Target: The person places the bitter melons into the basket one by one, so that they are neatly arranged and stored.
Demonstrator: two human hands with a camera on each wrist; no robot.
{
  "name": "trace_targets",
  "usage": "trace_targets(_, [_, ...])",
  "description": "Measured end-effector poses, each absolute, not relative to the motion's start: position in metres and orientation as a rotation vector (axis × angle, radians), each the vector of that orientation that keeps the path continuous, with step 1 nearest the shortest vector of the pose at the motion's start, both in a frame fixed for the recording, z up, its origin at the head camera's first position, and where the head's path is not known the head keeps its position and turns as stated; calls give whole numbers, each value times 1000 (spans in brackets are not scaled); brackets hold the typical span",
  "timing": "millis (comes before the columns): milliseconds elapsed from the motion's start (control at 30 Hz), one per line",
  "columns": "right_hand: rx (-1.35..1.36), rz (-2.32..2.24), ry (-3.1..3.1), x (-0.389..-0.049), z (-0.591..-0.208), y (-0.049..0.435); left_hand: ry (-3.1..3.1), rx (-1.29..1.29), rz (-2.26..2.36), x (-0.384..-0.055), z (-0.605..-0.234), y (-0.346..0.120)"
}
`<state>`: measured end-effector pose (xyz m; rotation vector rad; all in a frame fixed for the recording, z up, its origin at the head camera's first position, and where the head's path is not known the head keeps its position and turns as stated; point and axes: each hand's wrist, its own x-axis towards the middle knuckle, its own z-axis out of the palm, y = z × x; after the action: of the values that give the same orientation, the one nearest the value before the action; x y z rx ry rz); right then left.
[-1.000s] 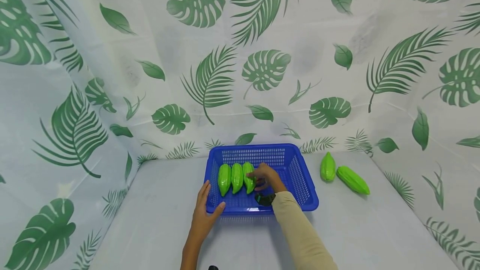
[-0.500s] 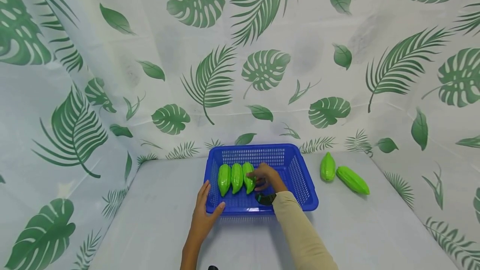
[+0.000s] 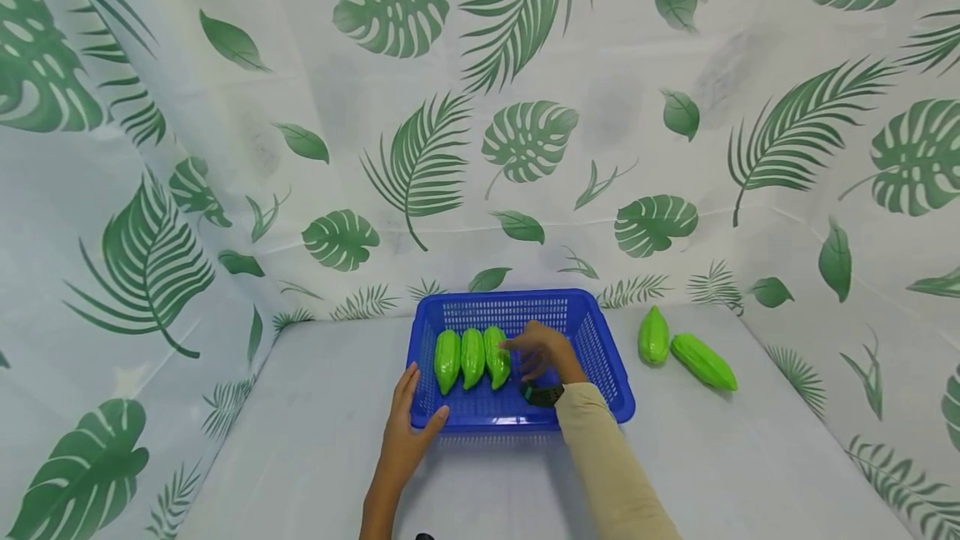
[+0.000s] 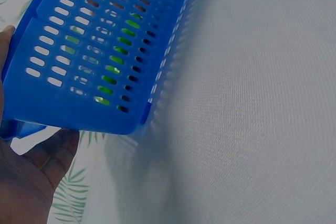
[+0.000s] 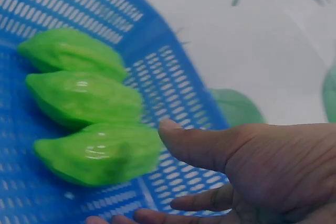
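Note:
A blue plastic basket [image 3: 525, 422] with slotted walls stands on the white-covered table. Three glossy green ridged gourds [image 3: 472, 359] lie side by side in its left half. My left hand [image 3: 405, 440] touches the basket's front left corner, thumb toward the front rim and fingers along the left side. My right hand [image 3: 543, 350] is inside the basket, just right of the rightmost gourd [image 3: 494, 357]. In the right wrist view, the right thumb [image 5: 194, 145] points at one end of that gourd [image 5: 100, 156], with the fingers spread below and nothing between them.
Two more green gourds lie on the table right of the basket: one upright in view [image 3: 654, 336], the other slanted [image 3: 705, 362]. A white sheet with green leaf prints [image 3: 525, 140] rises close behind the basket and along both sides.
My right hand has lifted slightly and shifted right, away from the rightmost gourd, its fingers loosening. The left hand, the basket and the gourds stay where they were.

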<state>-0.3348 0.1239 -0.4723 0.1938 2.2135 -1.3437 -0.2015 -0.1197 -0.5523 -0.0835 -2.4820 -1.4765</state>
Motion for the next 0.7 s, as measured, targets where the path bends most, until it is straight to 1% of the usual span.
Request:
trace_targets(167, [65,-1412,2236,-338,-461,141,-2486,-85,-1467,-201,-554,-120])
trace_targets(333, [-158,-1564,2340,-343,-452,166,-2494,-73,-1481,-200,-553,-121])
trace_targets(500, [-283,-1771,2560,-336,-442,198,-2492,-90,-1495,-201,-553,-122])
trace_targets(600, [-243,-1858,2755,-334,-447,221,-2493,-90,-1490,-202,-553,-122])
trace_targets(700, [-74,-1911,2956,-333,-460,245,-2488,-91,-1484,-202,-553,-122])
